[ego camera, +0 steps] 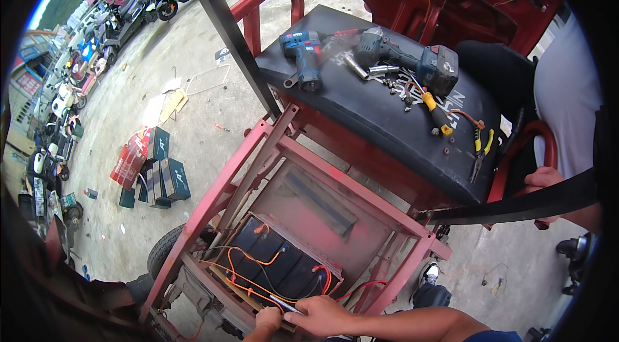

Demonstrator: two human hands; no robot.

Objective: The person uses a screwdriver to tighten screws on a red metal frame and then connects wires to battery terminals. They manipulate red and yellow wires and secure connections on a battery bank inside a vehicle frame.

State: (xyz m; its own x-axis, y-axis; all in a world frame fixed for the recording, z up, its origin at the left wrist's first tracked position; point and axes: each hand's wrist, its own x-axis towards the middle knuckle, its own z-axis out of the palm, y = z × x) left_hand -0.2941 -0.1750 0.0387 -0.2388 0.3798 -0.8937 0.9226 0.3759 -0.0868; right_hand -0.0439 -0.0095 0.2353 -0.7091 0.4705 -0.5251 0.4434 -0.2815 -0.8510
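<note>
My right hand [321,315] grips a slim metal tool [285,304], perhaps a screwdriver, at the near edge of the battery box. Close beside it, my left hand [269,318] is closed by an orange wire [266,293]; what lies inside its fingers cannot be made out. Several black batteries [271,269] sit in the red frame [333,172], with orange, red and black wires over them. A wooden strip [242,289] runs along their near side.
Two cordless power tools [302,59], sockets [355,67], a screwdriver [436,112] and pliers [481,155] lie on the black seat [387,114]. Another person's hand [544,178] holds the red rail at right. Batteries [174,177] stand on the ground; a black post [227,32] rises at left.
</note>
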